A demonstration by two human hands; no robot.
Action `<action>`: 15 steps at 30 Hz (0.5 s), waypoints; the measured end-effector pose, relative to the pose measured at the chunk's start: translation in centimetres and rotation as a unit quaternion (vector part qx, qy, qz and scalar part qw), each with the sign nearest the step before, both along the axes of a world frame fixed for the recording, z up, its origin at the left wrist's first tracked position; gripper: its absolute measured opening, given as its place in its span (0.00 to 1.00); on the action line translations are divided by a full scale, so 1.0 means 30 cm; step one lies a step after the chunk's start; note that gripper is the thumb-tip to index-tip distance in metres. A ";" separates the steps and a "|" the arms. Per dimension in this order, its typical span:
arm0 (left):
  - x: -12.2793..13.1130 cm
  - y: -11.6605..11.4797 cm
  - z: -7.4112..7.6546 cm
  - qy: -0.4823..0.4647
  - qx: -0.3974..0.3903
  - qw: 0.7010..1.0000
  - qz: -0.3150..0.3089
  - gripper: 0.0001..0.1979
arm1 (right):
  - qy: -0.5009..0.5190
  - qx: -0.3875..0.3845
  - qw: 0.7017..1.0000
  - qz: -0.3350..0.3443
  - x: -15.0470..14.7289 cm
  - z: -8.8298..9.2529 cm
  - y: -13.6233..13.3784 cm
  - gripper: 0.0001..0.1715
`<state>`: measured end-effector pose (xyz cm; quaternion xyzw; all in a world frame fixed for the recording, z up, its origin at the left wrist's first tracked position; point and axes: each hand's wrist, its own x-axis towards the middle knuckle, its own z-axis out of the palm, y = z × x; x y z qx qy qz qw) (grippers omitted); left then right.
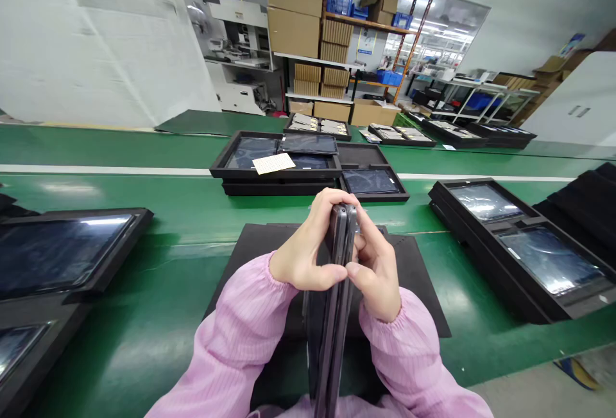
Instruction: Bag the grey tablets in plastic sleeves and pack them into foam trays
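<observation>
Two thin dark tablets (332, 334) stand on edge, pressed face to face, close to my body and above a black mat (414, 283). My left hand (308, 248) is wrapped round their upper end from the left, its thumb along the near edges. From the other side my right hand (378, 257) closes on the same end, thumb against the edge and the other fingers bent behind. Both thumb tips nearly meet at the seam. The tablets' lower ends run out of view at the bottom.
Black trays holding screens stand at the left (110, 257), the right (462, 232) and straight ahead (283, 174) on the green bench (183, 206). A pale label sheet (273, 163) lies on the tray ahead. Trays of small pale parts (317, 126) sit farther back.
</observation>
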<state>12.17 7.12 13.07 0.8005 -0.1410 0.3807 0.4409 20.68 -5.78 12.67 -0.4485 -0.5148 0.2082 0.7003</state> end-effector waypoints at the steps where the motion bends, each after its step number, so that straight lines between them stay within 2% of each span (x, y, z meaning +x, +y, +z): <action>1: 0.000 -0.002 0.002 0.004 0.009 1.000 -0.002 0.36 | 0.007 -0.007 1.000 -0.001 0.000 0.005 -0.003 0.35; 6: 0.005 -0.014 0.011 0.004 0.022 1.000 -0.003 0.35 | 0.092 -0.005 0.996 -0.001 -0.008 0.032 0.002 0.27; 15: 0.018 -0.058 0.009 0.011 -0.095 0.995 0.026 0.26 | 0.098 0.018 0.994 -0.043 -0.040 0.034 0.015 0.22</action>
